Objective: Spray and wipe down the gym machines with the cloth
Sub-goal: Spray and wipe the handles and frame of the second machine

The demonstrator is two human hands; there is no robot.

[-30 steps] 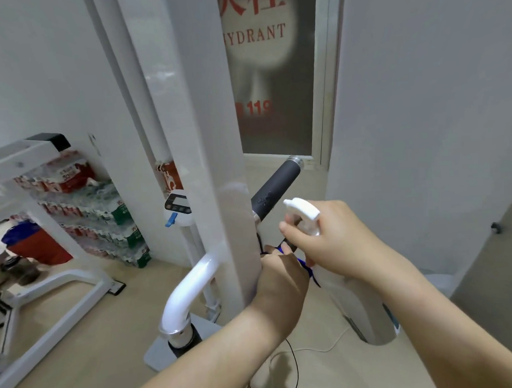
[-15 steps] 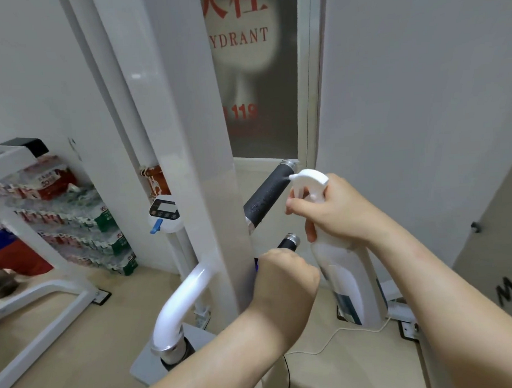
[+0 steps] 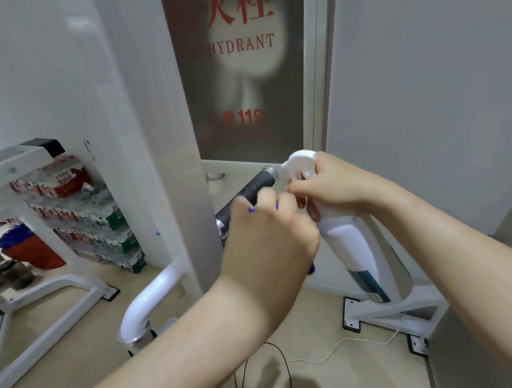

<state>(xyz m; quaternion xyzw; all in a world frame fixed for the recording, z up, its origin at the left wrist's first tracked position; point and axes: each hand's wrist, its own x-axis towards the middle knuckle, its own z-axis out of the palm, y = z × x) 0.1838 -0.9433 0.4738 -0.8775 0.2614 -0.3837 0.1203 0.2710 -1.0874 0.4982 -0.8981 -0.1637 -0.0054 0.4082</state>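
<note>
My right hand (image 3: 333, 184) grips a white spray bottle (image 3: 350, 236), its nozzle (image 3: 298, 159) beside the tip of a black foam handle (image 3: 256, 189) that sticks out from the white machine column (image 3: 158, 139). Droplets speckle the handle. My left hand (image 3: 268, 237) is closed around the lower part of that handle with a blue cloth (image 3: 311, 269) bunched inside it; only small blue edges show.
A curved white tube (image 3: 148, 301) runs down from the column to the floor. Another white machine frame (image 3: 33, 297) stands at left before stacked water-bottle packs (image 3: 82, 219). Cables (image 3: 265, 366) lie on the floor near a white base frame (image 3: 395, 311).
My left hand has slid up the black handle with the cloth. My right hand has raised the bottle, bringing the nozzle level with the handle's tip; droplets now show on the handle.
</note>
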